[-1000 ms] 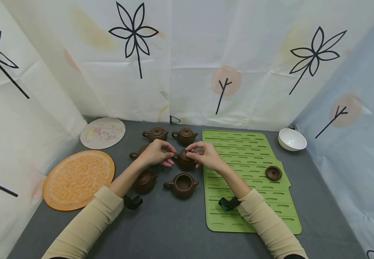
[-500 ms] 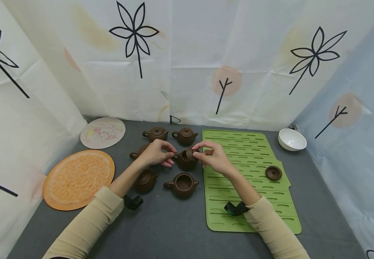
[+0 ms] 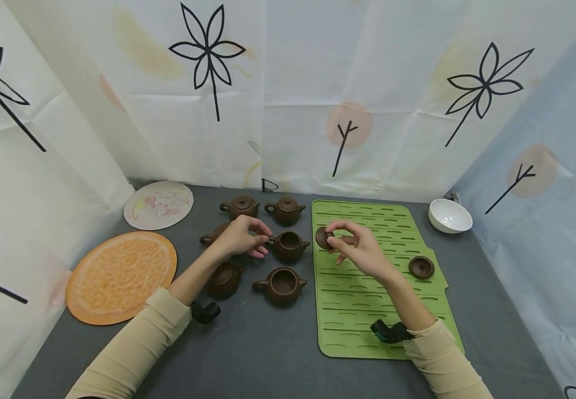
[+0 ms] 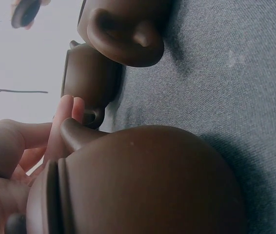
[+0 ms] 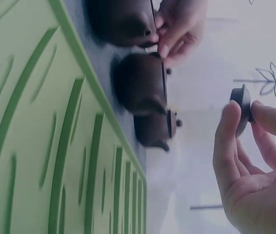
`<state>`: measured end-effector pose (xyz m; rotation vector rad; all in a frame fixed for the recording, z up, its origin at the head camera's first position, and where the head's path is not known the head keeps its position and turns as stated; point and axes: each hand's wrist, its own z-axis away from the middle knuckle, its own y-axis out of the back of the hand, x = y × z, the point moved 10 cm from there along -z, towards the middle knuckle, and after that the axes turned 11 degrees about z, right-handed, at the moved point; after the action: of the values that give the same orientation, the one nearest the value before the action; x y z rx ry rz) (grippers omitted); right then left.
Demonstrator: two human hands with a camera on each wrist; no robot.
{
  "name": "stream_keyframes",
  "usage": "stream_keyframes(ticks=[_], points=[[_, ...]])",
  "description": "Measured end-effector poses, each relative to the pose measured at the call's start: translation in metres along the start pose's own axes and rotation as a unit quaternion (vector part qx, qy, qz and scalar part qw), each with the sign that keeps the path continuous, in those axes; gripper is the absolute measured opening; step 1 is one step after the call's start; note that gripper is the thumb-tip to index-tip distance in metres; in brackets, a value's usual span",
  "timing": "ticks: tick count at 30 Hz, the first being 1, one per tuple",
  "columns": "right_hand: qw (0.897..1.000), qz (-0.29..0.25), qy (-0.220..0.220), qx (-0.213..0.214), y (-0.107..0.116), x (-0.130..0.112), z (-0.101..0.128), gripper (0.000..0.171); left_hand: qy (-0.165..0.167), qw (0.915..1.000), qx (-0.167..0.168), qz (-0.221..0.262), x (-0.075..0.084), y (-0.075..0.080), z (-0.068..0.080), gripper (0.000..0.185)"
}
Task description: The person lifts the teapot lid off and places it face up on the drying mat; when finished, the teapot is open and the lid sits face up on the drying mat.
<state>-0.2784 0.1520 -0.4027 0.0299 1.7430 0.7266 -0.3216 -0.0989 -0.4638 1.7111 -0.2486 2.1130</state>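
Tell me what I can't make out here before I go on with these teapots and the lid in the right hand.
- Teapot behind the left hand: head view shows only its handle; the hand covers its body and lid.
- Left hand's hold on the open teapot: fingers mask the contact in the head view; left wrist view is blocked by a near teapot.
- Lid in the right hand: its knob side is hidden; right wrist view shows it edge-on and blurred.

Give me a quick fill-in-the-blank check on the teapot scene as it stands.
The right hand pinches a teapot ____ above the green mat.
The left hand steadies a teapot whose top is ____.
Another lid lies on the ____ mat.
The white bowl sits on the ____ table.

Missing words: lid; open; green; grey
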Motion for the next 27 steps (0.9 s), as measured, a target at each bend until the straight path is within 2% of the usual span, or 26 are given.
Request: stream_keyframes(ticks=[6,10,16,22,27], points=[[1.0,0.015,-0.009,0.006,0.026,0.011,0.016,0.04,-0.002,1.0,0.001,-0.002,0.001,0.0,0.001,0.02],[1.0,0.016,0.002,0.0,0.041,0.015,0.024,0.047,0.0,1.0,0.005,-0.001,0.001,0.001,0.001,0.019],[1.0,-0.021,0.012,-0.012,0.058,0.021,0.035,0.044,0.0,1.0,0.003,-0.003,0.002,0.0,0.001,0.019],[0.998,-0.057,-0.022,-0.013,0.07,0.035,0.045,0.038,0.005,1.0,0.006,-0.001,0.0,0.001,0.0,0.018],[0.998,-0.028,-0.063,-0.001,0.078,0.05,0.052,0.036,0.004,1.0,0.007,-0.002,0.0,0.001,0.0,0.018]])
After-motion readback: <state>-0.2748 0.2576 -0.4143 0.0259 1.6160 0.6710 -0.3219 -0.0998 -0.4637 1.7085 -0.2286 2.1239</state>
